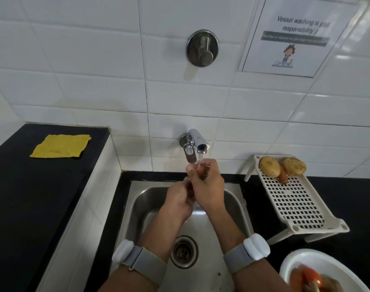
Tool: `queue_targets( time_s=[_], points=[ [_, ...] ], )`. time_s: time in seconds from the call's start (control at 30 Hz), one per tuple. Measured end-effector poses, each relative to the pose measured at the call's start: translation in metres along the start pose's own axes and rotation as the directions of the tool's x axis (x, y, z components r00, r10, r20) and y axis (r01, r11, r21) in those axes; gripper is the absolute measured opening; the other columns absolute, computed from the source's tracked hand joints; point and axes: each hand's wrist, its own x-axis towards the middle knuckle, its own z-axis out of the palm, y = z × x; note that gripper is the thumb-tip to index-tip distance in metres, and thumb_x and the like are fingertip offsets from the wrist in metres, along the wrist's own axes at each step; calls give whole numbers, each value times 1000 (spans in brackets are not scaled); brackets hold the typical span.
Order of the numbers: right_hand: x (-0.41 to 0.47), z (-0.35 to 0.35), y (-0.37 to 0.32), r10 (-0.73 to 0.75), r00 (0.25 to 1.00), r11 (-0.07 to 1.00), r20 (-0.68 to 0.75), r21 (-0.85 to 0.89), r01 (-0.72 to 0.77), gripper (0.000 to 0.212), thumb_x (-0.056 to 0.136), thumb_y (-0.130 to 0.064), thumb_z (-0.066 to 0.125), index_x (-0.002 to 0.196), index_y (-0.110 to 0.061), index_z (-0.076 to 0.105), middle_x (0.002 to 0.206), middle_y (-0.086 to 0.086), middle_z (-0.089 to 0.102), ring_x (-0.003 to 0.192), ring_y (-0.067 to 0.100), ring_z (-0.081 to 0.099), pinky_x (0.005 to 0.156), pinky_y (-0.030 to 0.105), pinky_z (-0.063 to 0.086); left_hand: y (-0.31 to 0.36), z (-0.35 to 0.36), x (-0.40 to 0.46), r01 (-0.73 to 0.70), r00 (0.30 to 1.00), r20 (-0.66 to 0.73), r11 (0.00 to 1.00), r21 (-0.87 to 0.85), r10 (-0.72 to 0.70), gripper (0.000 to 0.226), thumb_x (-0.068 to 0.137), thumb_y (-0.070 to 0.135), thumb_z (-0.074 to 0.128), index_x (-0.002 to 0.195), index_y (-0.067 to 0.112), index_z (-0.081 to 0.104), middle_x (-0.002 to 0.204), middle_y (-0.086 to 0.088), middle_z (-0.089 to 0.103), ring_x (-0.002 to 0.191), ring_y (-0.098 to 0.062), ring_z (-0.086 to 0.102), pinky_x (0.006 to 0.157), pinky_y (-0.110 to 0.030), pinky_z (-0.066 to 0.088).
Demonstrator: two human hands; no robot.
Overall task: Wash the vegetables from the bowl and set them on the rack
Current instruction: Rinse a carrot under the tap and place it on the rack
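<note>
Both hands curl round one carrot (200, 170) under the tap (197, 142): right hand (207, 186) grips its top, left hand (179, 199) its lower end, over the sink (232, 199).

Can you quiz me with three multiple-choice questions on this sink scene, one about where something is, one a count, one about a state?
1. Where does the yellow cloth lie?
A. In the sink
B. On the black counter left of the sink
C. On the rack

2. How many potatoes are on the rack?
A. Two
B. Four
C. None

3. What are the hands doing?
A. Both rest flat on the counter
B. Both grip an orange vegetable under the tap
C. One turns the wall knob

Answers: 1 B, the cloth sits on the raised counter at left. 2 A, two potatoes lie at the rack's far end. 3 B, the left hand and right hand wrap the orange vegetable below the tap.
</note>
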Motion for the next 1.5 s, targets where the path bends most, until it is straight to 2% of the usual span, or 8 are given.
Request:
queue_targets(
  time_s=[0.2,0.37,0.53,0.77,0.9,1.13,1.3,1.5],
  points=[
    [-12,-25,32,45,999,991,31,-130,-41,15,102,-38,65,107,-24,69,88,-10,74,79,-2,68,68,14,48,11,15,7,-166,986,-49,980,-109,161,32,97,-5,60,129,1,60,101,-17,71,88,-22,69,80,-34,59],
    [-20,-30,42,83,977,982,195,-184,-47,15,108,-34,54,109,-26,67,90,-9,72,81,1,66,68,14,49,-2,25,-9,-308,946,-32,924,228,323,20,103,14,58,117,20,71,111,2,75,106,-11,67,82,-23,51],
    [-22,-27,41,123,919,983,375,-172,-61,16,107,-26,51,122,-26,58,99,-2,74,88,16,71,83,48,60,-6,20,-7,-384,923,191,783,489,333,28,109,27,45,123,30,69,115,10,74,117,-7,62,87,-20,45],
    [-26,-17,30,-13,943,983,332,-170,74,47,92,-35,55,137,-22,56,96,-6,75,88,12,72,78,38,62,-14,21,-11,-539,782,178,506,673,597,40,109,46,31,92,23,59,92,6,71,86,-7,66,76,-25,48],
    [-33,-12,31,-41,939,988,342,-127,89,38,96,-16,59,134,-15,54,83,-8,72,76,5,69,68,24,56,-6,22,-6,-532,807,159,581,616,569,59,107,53,34,59,24,51,75,-3,72,69,-13,66,74,-36,53],
    [-27,-17,34,-66,974,986,218,-136,98,41,89,-34,56,126,-17,63,89,-8,76,83,7,72,68,25,59,-7,20,-11,-517,847,365,437,736,387,19,109,36,39,113,25,55,110,7,68,105,-7,62,102,-33,48],
    [-26,-16,33,-121,958,979,260,-131,159,32,96,-12,61,127,-16,63,89,-7,75,81,8,72,68,22,57,-5,22,-13,-592,728,283,364,719,624,41,109,41,37,82,19,59,85,0,72,74,-5,67,74,-25,50],
    [-34,-12,33,-99,962,989,255,-80,124,19,105,-23,54,124,-26,56,88,-5,73,77,11,70,68,34,59,13,26,-10,-377,925,168,756,535,342,55,106,45,40,59,16,49,81,-8,76,75,-20,66,74,-35,53]
  ],
)
